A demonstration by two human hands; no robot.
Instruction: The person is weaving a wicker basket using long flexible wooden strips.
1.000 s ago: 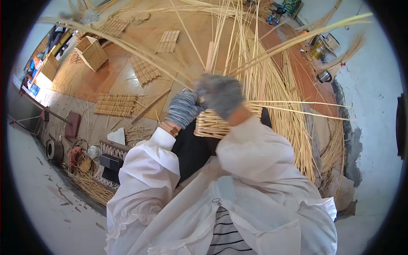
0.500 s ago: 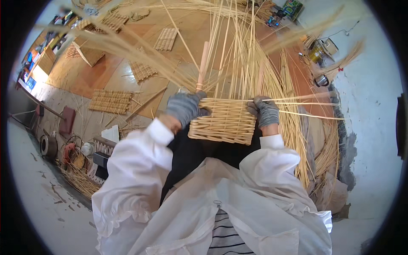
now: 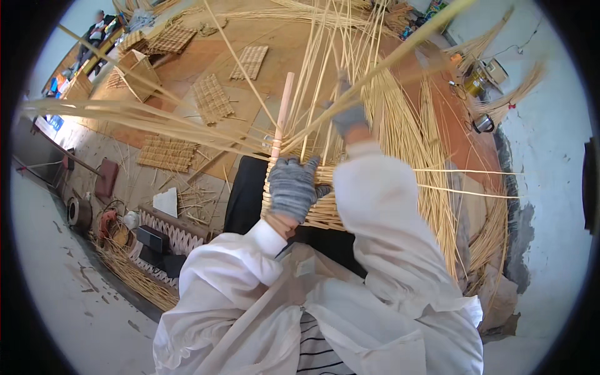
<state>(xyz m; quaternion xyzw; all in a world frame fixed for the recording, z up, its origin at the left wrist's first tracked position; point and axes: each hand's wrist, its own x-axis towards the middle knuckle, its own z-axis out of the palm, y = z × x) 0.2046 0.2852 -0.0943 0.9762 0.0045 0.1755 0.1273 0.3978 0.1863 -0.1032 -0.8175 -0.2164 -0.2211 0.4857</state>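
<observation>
A half-woven wicker panel (image 3: 328,217) lies over my dark-covered lap, partly hidden by my hands and sleeves. My left hand (image 3: 292,187), in a grey knitted glove, is closed on its left part, fingers over the upper edge. A peeled wooden stick (image 3: 282,112) stands up from the panel's left corner, with long pale strands fanning out around it. My right hand (image 3: 351,119), also gloved, is stretched beyond the panel among the upright strands. It is blurred, and whether its fingers grip a strand does not show.
Loose wicker strands (image 3: 406,144) lie in a thick spread to the right. Finished woven panels (image 3: 165,154) are scattered on the floor at left and farther off. A metal cup (image 3: 483,124) stands by the right wall. A person (image 3: 97,31) is at the far left.
My right hand has left the panel's right edge and moved forward and left into the strands. My left hand has shifted right and down over the panel, and the left strands have swung.
</observation>
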